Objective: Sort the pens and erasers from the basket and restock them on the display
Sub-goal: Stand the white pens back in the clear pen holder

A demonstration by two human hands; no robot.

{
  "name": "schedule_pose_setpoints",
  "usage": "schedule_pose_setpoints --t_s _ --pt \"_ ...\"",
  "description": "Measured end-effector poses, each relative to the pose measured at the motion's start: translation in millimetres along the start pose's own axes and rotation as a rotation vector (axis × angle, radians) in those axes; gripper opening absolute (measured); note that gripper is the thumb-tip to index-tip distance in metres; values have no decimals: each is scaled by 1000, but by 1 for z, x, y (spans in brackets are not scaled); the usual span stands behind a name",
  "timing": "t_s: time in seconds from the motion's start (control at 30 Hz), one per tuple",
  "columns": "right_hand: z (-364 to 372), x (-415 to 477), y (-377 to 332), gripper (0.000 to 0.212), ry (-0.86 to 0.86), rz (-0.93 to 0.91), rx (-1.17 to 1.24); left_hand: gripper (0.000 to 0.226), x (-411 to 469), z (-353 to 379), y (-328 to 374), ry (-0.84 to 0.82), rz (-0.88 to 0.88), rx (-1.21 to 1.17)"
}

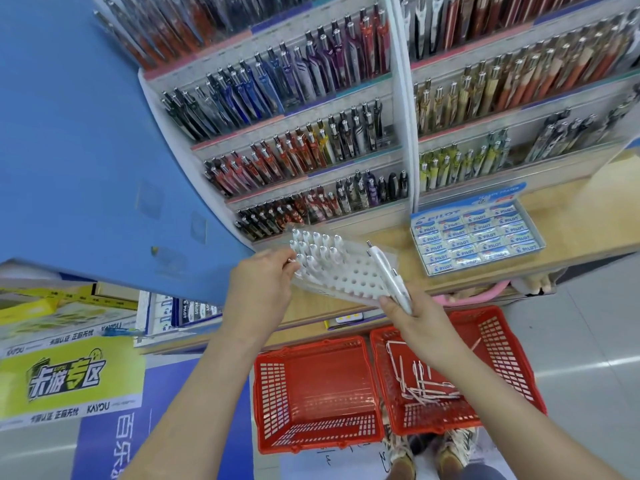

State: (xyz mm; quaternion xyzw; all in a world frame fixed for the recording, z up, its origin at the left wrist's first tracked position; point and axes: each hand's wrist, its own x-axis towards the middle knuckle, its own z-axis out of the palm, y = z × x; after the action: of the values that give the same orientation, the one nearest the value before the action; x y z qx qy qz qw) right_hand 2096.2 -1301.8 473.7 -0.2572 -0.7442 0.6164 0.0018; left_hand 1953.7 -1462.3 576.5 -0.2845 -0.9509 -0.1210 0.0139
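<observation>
1. Over the front edge of the wooden counter (410, 259), below the pen racks (294, 140), a white tray (349, 280) with rows of holes is tilted. Standing pens (313, 249) fill the holes in its far-left part. Whether the tray rests on the counter cannot be told.
2. The left hand (263, 284) has its fingertips pinched on a single pen (290, 260) at the tray's left edge. Only the metal tip shows.
3. The right hand (414, 318) is curled round a bunch of white pens (388, 273), whose ends point up and away across the tray's right edge. The thumb lies at the tray's near-right corner.
4. On the floor, a left basket (311, 375) and a right basket (502, 358), both red, stand side by side. Loose pens (429, 388) lie in the right basket, under the right forearm.
5. A box of erasers (478, 237) sits on the counter to the right of the tray, apart from it, packed in rows.
</observation>
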Motion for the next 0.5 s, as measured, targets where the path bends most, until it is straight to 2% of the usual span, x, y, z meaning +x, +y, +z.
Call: schedule_pose_setpoints --t_s 0.17,0.33,0.5 --pt "1 3 -1 22 18 9 -4 9 2 10 -1 -68 -7 -13" --pt "-2 3 -5 50 26 10 34 14 7 17 -2 -86 -57 -37" --pt "-1 5 -12 42 -6 14 128 16 14 20 2 -107 -120 -18"
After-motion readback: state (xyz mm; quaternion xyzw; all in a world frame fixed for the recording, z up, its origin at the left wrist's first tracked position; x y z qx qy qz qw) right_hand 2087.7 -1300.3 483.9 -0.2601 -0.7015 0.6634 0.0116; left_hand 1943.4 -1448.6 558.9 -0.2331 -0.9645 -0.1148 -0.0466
